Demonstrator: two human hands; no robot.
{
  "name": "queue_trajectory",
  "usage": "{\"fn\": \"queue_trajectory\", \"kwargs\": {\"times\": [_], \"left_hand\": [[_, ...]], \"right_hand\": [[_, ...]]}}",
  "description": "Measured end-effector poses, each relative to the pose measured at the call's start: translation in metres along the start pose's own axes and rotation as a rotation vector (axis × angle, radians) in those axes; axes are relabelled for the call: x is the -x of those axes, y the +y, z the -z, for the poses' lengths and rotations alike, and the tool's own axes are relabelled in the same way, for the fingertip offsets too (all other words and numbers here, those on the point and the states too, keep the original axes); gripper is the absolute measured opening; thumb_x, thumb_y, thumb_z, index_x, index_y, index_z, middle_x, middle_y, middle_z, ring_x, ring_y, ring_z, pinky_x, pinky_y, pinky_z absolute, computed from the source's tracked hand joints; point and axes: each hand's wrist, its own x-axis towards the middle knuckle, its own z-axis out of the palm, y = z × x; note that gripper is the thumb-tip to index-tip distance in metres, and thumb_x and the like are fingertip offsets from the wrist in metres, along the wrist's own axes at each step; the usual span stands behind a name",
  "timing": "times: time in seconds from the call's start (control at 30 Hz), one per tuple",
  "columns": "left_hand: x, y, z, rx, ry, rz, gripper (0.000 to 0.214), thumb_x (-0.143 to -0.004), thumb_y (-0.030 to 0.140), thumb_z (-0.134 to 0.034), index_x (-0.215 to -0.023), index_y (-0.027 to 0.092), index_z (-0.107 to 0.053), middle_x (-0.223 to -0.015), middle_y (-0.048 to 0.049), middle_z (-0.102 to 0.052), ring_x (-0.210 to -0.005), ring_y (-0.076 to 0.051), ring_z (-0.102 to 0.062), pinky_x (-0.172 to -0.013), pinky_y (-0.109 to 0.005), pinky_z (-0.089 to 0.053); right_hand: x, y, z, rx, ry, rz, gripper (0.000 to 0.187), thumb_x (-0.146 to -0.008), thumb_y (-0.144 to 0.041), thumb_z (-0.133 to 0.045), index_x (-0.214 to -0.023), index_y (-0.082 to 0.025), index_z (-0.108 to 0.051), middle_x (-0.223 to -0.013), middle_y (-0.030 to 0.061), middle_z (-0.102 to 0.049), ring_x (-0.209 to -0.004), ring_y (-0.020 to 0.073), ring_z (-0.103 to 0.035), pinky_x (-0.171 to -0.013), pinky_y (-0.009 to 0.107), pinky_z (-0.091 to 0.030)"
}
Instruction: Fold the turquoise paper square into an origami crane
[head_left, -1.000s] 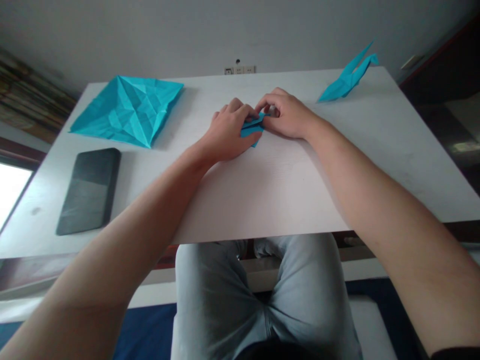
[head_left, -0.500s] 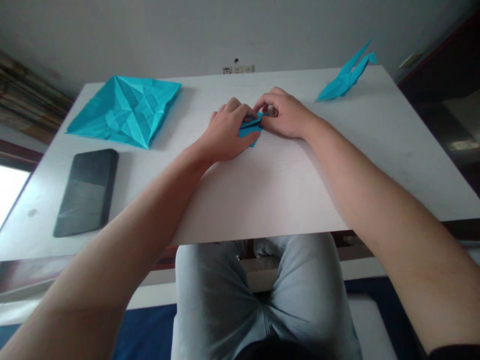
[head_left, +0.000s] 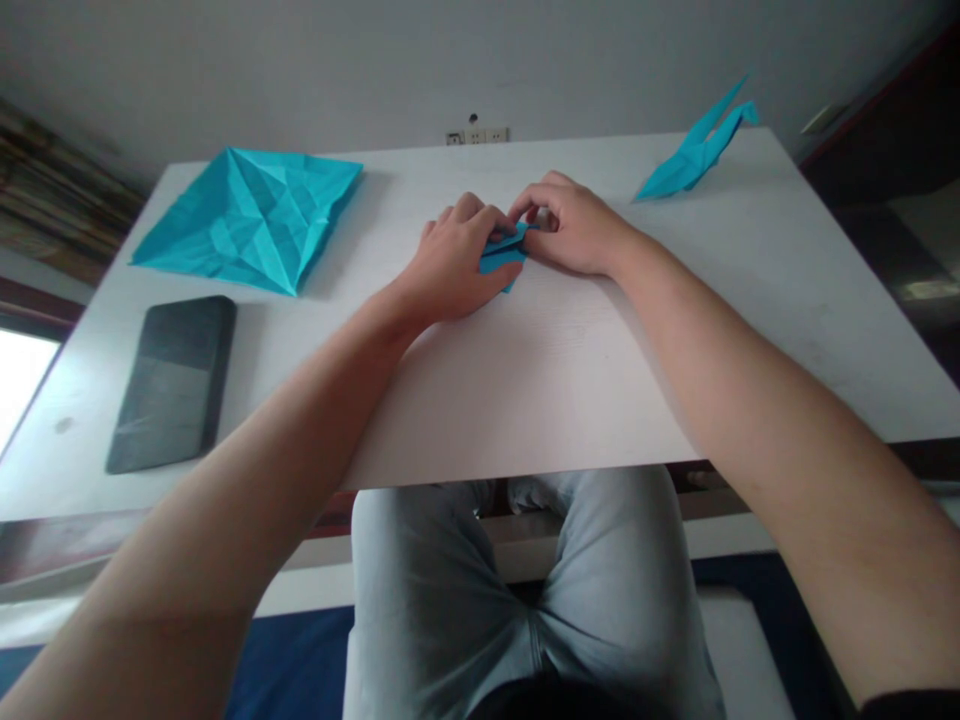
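Note:
A small folded piece of blue paper [head_left: 501, 260] lies on the white table between my hands, partly covered by them. My left hand [head_left: 459, 260] grips it from the left, thumb along its near side and fingers on the far side. At its right end, my right hand [head_left: 574, 228] pinches the paper between thumb and bent index finger. The folds under my fingertips are hidden.
A creased sheet of blue paper [head_left: 251, 220] lies at the back left of the table [head_left: 525, 400]. Nearer, a black slab-shaped object [head_left: 174, 385] rests flat. A blue folded paper crane [head_left: 694, 155] stands at the back right. Wall sockets [head_left: 476, 136] show behind.

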Motion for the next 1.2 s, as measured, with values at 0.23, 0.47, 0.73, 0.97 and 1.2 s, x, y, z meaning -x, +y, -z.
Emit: {"fn": "queue_trajectory", "kwargs": {"times": [0.23, 0.47, 0.73, 0.97, 1.2], "left_hand": [[0.0, -0.002, 0.0, 0.011, -0.005, -0.011, 0.046, -0.106, 0.038, -0.083, -0.153, 0.039, -0.082, -0.152, -0.0127, -0.082, -0.155, -0.046, -0.073, -0.129, -0.066, -0.062], [-0.001, -0.002, -0.004, -0.011, 0.003, 0.007, 0.047, -0.107, 0.038, -0.081, -0.154, 0.038, -0.083, -0.16, -0.0167, -0.08, -0.158, -0.05, -0.073, -0.135, -0.074, -0.058], [0.0, 0.002, -0.002, -0.026, 0.009, 0.006, 0.047, -0.106, 0.039, -0.08, -0.153, 0.037, -0.085, -0.158, -0.0152, -0.082, -0.156, -0.049, -0.075, -0.133, -0.069, -0.06], [-0.001, 0.001, -0.004, -0.006, 0.014, 0.001, 0.048, -0.104, 0.037, -0.083, -0.152, 0.035, -0.085, -0.154, -0.0153, -0.082, -0.153, -0.049, -0.074, -0.133, -0.068, -0.059], [0.0, 0.003, -0.003, -0.018, 0.002, 0.009, 0.046, -0.107, 0.038, -0.08, -0.152, 0.034, -0.084, -0.159, -0.0162, -0.08, -0.154, -0.048, -0.073, -0.133, -0.066, -0.058]], "right_hand": [[-0.001, 0.003, 0.0, 0.017, -0.015, 0.016, 0.021, -0.104, -0.032, -0.087, -0.124, -0.026, -0.092, -0.138, 0.0107, -0.082, -0.11, 0.0283, -0.073, -0.107, 0.048, -0.059], [-0.001, 0.004, -0.002, 0.023, -0.003, 0.017, 0.021, -0.103, -0.034, -0.087, -0.123, -0.028, -0.092, -0.137, 0.0109, -0.084, -0.107, 0.0295, -0.074, -0.107, 0.05, -0.061], [-0.001, 0.007, -0.003, 0.042, 0.029, 0.034, 0.022, -0.1, -0.043, -0.091, -0.119, -0.032, -0.092, -0.137, 0.0112, -0.086, -0.115, 0.0364, -0.08, -0.11, 0.055, -0.067], [0.001, -0.002, 0.0, 0.021, 0.024, -0.008, 0.017, -0.098, -0.043, -0.094, -0.112, -0.034, -0.091, -0.127, 0.0099, -0.088, -0.115, 0.0379, -0.082, -0.105, 0.056, -0.068], [0.002, -0.003, 0.0, 0.018, 0.026, -0.018, 0.019, -0.095, -0.04, -0.095, -0.113, -0.034, -0.091, -0.126, 0.0098, -0.088, -0.115, 0.0385, -0.08, -0.104, 0.055, -0.068]]}}
